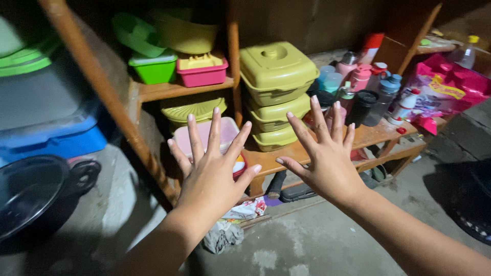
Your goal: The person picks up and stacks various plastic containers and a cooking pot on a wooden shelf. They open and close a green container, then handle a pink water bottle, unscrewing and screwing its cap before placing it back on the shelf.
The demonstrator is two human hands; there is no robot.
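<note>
My left hand (pixel 212 166) is stretched out with fingers spread, its back toward me, holding nothing. It hovers in front of a pink lidded box (pixel 204 134) on the low wooden shelf (pixel 286 152). My right hand (pixel 325 153) is also spread wide and empty, just right of the left. It sits in front of a stack of yellow-green lidded containers (pixel 276 76) and a group of drinking bottles (pixel 365 84).
A green box (pixel 153 69) and a pink box (pixel 202 70) stand on an upper shelf. A blue bin (pixel 56 140) and a black pot (pixel 36 191) are at the left. A pink bag (pixel 450 84) lies right. Rags (pixel 225 232) lie on the concrete floor.
</note>
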